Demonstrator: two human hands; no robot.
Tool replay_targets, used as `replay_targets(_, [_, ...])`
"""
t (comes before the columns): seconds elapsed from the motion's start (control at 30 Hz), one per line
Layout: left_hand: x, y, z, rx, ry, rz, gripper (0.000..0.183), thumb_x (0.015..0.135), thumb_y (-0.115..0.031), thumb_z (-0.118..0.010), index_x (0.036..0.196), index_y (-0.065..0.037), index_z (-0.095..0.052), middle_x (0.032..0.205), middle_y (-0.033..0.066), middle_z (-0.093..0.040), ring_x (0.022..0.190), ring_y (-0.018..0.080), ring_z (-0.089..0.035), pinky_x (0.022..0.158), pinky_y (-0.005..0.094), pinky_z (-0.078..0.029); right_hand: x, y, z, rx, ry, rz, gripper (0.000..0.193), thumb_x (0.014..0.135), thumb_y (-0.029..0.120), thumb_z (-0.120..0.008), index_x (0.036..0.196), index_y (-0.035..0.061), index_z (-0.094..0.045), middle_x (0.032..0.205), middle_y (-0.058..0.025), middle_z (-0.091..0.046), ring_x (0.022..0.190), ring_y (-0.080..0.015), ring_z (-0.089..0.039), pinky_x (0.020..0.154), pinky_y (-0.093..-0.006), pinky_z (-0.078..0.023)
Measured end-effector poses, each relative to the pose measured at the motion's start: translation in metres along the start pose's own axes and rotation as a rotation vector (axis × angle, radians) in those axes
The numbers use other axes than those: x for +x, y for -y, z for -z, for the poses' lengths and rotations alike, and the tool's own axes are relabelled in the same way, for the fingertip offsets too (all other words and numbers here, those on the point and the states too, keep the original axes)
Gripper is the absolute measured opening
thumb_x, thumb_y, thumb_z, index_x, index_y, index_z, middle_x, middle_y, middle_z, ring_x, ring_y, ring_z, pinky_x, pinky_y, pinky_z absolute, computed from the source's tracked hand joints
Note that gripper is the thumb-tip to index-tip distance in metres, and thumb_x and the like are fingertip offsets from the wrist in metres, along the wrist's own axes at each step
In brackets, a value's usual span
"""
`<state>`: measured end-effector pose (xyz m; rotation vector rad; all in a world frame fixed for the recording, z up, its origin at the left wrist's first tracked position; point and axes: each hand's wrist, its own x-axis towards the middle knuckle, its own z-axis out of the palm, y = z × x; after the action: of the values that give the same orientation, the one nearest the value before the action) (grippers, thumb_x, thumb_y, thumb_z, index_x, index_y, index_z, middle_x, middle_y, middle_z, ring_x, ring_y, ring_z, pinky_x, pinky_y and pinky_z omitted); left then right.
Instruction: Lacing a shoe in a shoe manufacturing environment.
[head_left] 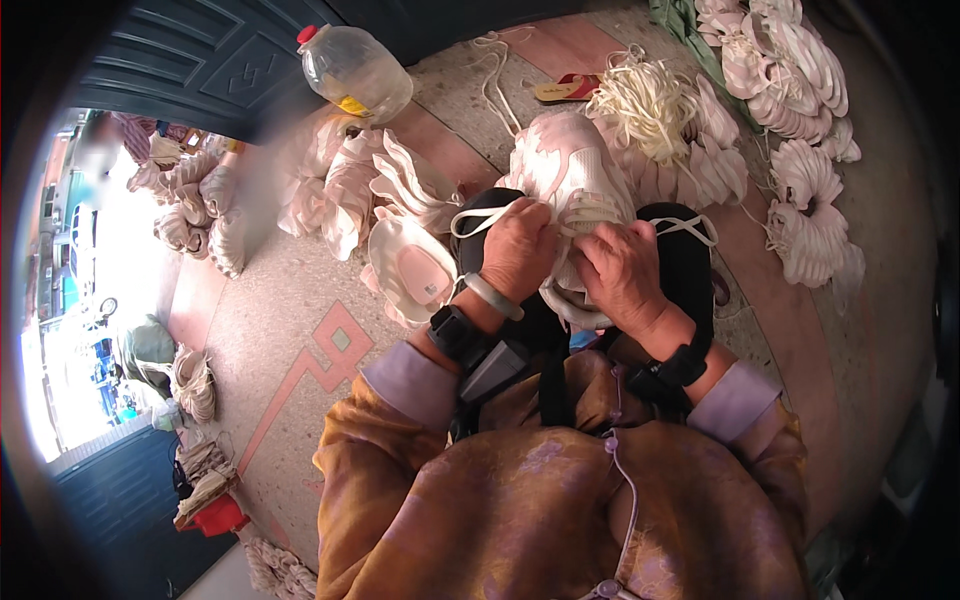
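Observation:
A pale pink and white shoe upper (565, 150) lies across my lap with its toe pointing away from me. White shoelace (592, 212) crosses its front in several rows. My left hand (520, 250) is closed at the left edge of the lacing, and a loop of lace comes out beside it over my dark left knee. On the opposite edge, my right hand (622, 275) has its fingers pinched together on the lacing. Another lace end loops out past that hand over my right knee. The fingertips of both hands are partly hidden.
Stacked pale shoe uppers lie left (350, 180) and far right (780, 70). One open upper (410, 265) sits by my left knee. Beyond the shoe are a heap of cream laces (645, 105), a slipper (567, 89) and a large clear bottle (357, 75). A doorway opens at left.

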<state>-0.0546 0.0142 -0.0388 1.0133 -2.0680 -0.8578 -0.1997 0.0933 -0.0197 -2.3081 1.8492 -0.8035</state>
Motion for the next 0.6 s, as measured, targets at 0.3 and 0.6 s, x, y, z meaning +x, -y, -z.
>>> replay_targets(0.3, [0.005, 0.005, 0.003, 0.02, 0.166, 0.145, 0.021, 0.072, -0.018, -0.068, 0.076, -0.003, -0.053, 0.067, 0.009, -0.053, 0.06, 0.022, -0.053, 0.056, 0.0324, -0.043, 0.002, -0.004, -0.009, 0.011, -0.098, -0.124, 0.016, 0.07, 0.015, -0.067, 0.085, 0.0126, -0.061, 0.08, -0.0009, -0.055, 0.079, -0.0193, -0.056, 0.077, -0.0378, -0.032])
replay_targets(0.6, [-0.02, -0.024, 0.013, 0.13, 0.115, -0.1, 0.046, 0.067, -0.017, -0.068, 0.107, 0.001, -0.054, 0.098, 0.0185, -0.059, 0.089, 0.034, -0.059, 0.076, 0.0385, -0.049, 0.001, -0.009, -0.016, 0.188, -0.128, -0.205, 0.015, 0.07, 0.012, -0.065, 0.085, 0.0142, -0.064, 0.083, -0.0001, -0.061, 0.083, -0.0207, -0.058, 0.081, -0.0367, -0.033])
